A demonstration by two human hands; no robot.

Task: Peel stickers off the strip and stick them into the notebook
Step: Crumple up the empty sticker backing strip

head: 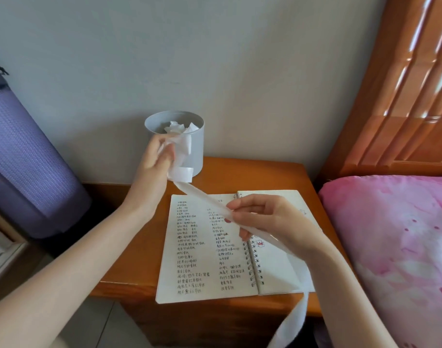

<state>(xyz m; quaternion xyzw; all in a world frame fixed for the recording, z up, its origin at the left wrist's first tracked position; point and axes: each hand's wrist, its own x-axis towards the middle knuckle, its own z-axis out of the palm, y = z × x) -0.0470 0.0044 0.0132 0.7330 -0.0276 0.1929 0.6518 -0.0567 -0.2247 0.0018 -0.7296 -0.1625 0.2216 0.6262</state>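
Head view shows the loose tail of the white strip (202, 195) hanging off the near edge of the wooden nightstand (129, 259), low on the right. From there it climbs to our right hand (270, 217), which pinches it between thumb and curled fingers above the open notebook (202, 259). The notebook lies flat on the nightstand. Its left page is filled with handwritten columns, its spiral binding runs down the right of that page, and a small bear sticker (259, 243) sits on the right page just beside the rings.

Past the right hand the strip slants up and left to our left hand (154, 156), whose fingers close around a bunched, looped end of it. That hand is raised in front of a grey round bin (196, 151) holding crumpled white paper (176, 128), at the far edge against the wall. A purple rolled mat (26, 167) leans at the left. A pink pillow (395, 247) and a wooden headboard (403, 109) are on the right.
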